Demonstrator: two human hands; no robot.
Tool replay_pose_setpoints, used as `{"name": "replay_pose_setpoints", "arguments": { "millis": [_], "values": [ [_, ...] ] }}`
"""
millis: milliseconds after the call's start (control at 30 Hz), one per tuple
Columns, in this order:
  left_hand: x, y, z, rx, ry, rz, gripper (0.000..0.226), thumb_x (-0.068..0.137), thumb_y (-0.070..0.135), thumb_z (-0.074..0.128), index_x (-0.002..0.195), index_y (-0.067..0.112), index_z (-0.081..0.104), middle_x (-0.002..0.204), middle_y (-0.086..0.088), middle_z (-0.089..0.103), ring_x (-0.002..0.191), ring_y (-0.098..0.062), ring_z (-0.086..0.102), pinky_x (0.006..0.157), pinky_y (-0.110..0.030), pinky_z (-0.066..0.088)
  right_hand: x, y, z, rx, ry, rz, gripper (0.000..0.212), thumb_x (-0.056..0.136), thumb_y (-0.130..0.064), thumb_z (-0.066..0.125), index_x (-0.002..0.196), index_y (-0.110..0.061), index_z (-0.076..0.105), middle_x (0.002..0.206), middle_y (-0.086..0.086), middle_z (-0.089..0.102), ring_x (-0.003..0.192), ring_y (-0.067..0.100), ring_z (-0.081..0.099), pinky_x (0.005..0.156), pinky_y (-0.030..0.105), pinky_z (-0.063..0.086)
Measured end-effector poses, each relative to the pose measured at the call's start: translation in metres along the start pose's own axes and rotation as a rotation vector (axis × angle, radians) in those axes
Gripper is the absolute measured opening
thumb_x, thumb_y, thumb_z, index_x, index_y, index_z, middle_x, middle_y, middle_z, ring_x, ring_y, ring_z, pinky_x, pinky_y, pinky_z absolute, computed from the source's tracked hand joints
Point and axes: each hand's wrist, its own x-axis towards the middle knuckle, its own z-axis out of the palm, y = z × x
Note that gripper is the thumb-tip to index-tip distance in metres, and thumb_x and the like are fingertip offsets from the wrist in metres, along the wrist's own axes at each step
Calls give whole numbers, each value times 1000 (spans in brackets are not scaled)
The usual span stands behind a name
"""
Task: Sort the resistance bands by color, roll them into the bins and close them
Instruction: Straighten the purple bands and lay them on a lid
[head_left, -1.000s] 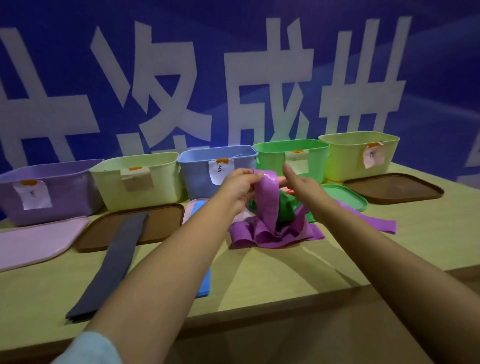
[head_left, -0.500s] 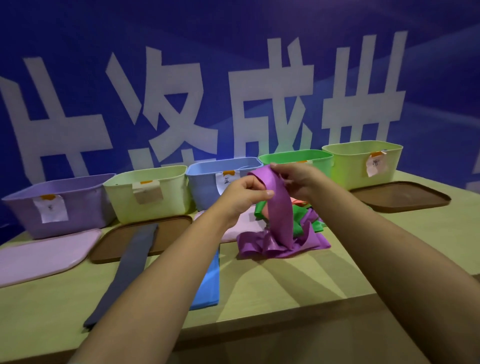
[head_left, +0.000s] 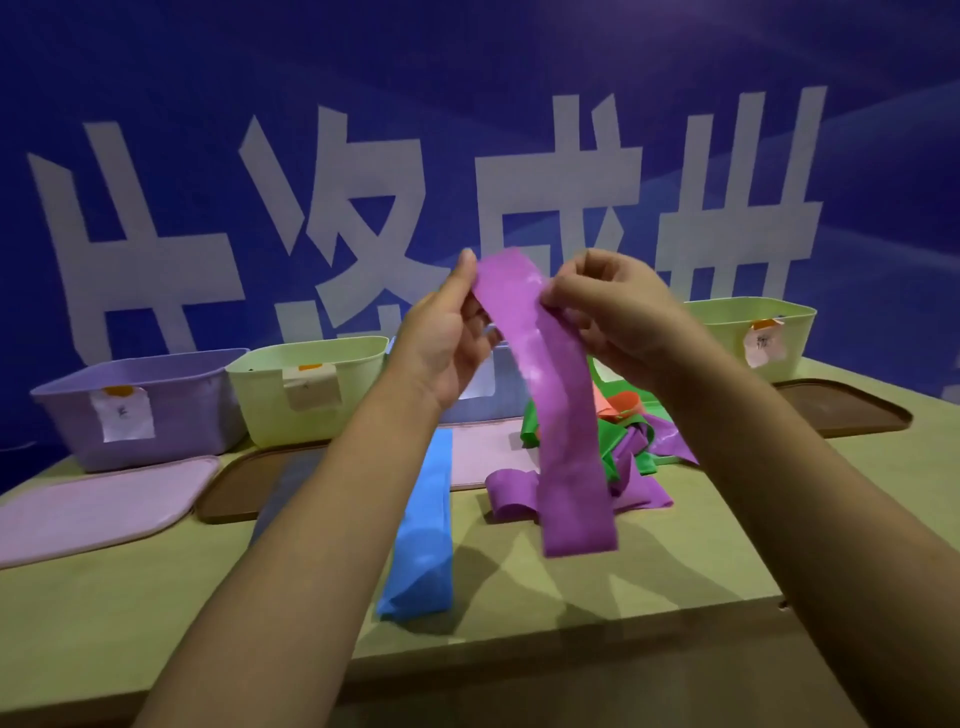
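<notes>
The bench carries a row of bins along its back edge. Four show at least in part: one purple bin, one pale green bin, one blue bin mostly hidden behind the hands, and one yellow-green bin at the right. Three lids lie flat in front: one pink lid and two brown lids. One blue band lies stretched out toward the near edge. A tangled heap of bands, green, orange and purple, sits behind it to the right; how many it holds cannot be told. One purple band is held up above the bench, its lower end hanging free just above the surface. The left hand pinches its top edge with thumb upright, and the right hand pinches the other side, fingers curled.
</notes>
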Motion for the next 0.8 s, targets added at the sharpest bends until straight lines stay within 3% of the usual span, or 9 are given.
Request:
{"name": "replay_pose_setpoints", "arguments": {
  "millis": [67,133,200,300,400,500,567,667,800],
  "values": [
    [-9,10,3,105,15,40,23,96,28,53,101,9,65,88,-8,65,87,-23,60,85,-39,48,-6,-3,6,80,-96,72,11,89,-10,58,93,-11,48,75,5,58,67,16,58,62,27,46],
    [-23,15,6,257,-38,67,20,96,24,53,98,9,66,87,-9,65,88,-23,60,90,-42,48,-9,0,14,32,-162,126,30,93,-36,53,107,-10,49,88,7,64,75,20,64,61,27,52],
    [-41,16,7,384,-104,107,18,96,21,53,96,11,68,86,-4,70,87,-16,66,85,-35,52,-11,6,24,-46,-92,109,49,91,-53,46,111,-9,57,91,7,69,83,20,69,69,31,56],
    [-63,8,0,418,-199,119,20,96,23,52,108,18,67,104,-1,72,101,-15,67,92,-33,52,-21,18,35,-30,55,50,46,92,-51,48,103,-10,66,90,7,72,86,23,69,83,39,54],
    [-83,-9,-9,378,-101,265,20,87,31,56,99,29,71,134,-3,55,120,-19,57,103,-45,44,-42,28,47,9,59,43,43,92,-45,51,88,-6,67,77,11,69,71,25,63,67,36,50],
    [-97,-25,-15,477,12,423,25,88,34,54,111,41,59,141,1,45,125,-12,50,101,-37,47,-63,38,59,-25,48,32,43,91,-43,54,82,-3,68,69,10,65,60,21,58,60,33,45],
    [-101,-29,-21,349,-52,311,30,89,34,56,120,31,57,133,-7,54,121,-17,55,99,-35,47,-72,41,64,27,18,67,38,89,-42,55,74,-9,67,60,2,63,53,14,56,57,32,46],
    [-106,-28,-22,190,-156,113,34,92,36,53,112,9,59,107,-13,64,107,-24,60,98,-39,47,-77,37,65,94,-51,105,35,88,-40,56,76,-8,65,64,4,62,53,13,56,54,28,46],
    [-115,-21,-19,149,-261,49,46,92,38,39,119,6,57,120,-13,62,117,-23,58,105,-40,43,-82,29,60,111,-197,146,34,78,-43,59,70,-10,64,56,1,62,47,11,58,50,22,48]
  ]
}}
